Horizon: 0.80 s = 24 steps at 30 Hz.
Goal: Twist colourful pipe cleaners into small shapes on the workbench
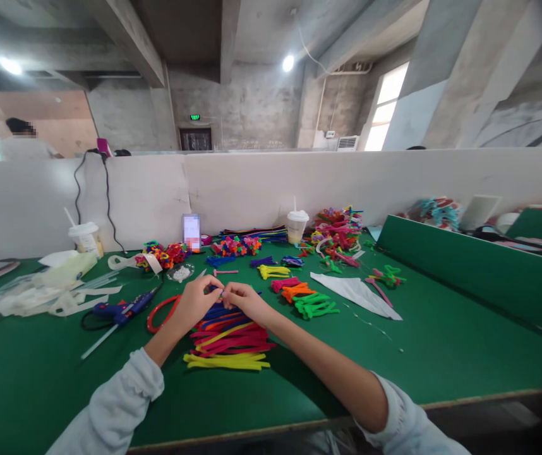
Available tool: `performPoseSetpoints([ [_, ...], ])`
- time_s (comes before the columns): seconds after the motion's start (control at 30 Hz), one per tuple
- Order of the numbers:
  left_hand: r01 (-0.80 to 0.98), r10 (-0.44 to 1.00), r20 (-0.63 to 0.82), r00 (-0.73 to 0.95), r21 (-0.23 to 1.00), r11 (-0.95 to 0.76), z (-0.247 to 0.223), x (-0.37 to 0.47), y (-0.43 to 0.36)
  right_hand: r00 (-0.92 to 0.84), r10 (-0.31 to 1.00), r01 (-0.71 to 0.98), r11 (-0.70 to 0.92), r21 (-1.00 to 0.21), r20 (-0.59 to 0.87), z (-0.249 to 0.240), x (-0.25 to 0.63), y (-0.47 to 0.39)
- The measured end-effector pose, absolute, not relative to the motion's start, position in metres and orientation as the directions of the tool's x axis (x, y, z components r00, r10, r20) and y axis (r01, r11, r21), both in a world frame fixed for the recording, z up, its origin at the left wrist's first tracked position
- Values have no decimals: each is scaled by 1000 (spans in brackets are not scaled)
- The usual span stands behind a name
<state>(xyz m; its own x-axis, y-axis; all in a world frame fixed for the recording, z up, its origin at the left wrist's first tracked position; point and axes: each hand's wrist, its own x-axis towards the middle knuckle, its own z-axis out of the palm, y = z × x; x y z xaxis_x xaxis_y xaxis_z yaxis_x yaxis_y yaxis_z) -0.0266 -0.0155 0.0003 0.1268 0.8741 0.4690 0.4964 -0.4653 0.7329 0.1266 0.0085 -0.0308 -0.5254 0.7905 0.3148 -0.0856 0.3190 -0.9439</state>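
My left hand and my right hand meet over the table, fingertips pinched close together. Between them shows a small bit of dark blue, which looks like a pipe cleaner, mostly hidden by the fingers. Just below the hands lies a row of loose pipe cleaners in blue, orange, red and yellow. A red loop handle rests beside my left wrist, partly covered by it. To the right of my right hand are bent bundles: pink, orange, green and yellow.
On the left are a blue glue gun and plastic wrapping. Finished colourful pieces, a phone and a lidded cup stand along the white partition. A green divider bounds the right side.
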Motion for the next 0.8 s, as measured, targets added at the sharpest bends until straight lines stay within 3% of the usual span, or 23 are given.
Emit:
performPoseSetpoints([
  [0.07, 468, 909, 397, 125, 785, -406, -3, -26, -14, -499, 789, 93, 461, -882, 359, -29, 128, 8],
  [0.17, 393, 957, 266, 118, 872, -291, -7, -23, -11, -407, 758, 367, 646, -669, 509, -29, 128, 5],
  [0.27, 446, 954, 284, 96, 845, -296, -6, -20, -12, -319, 739, 463, 667, -583, 593, -30, 126, 2],
  [0.37, 552, 906, 412, 97, 735, -394, -3, -19, -15, -359, 831, 263, 526, -808, 424, -29, 127, 3],
  [0.47, 611, 825, 539, 172, 599, -518, -1, -21, -18, -519, 847, -78, 89, -993, 117, -28, 131, 7],
  [0.53, 626, 779, 572, 259, 515, -586, -2, -22, -18, -578, 816, -200, -167, -965, -21, -28, 133, 10],
  [0.6, 641, 746, 571, 341, 440, -629, -4, -24, -18, -602, 795, -241, -277, -930, -81, -29, 135, 12],
  [0.8, 668, 684, 569, 456, 289, -686, -7, -27, -17, -607, 791, -286, -307, -908, -77, -26, 135, 9],
])
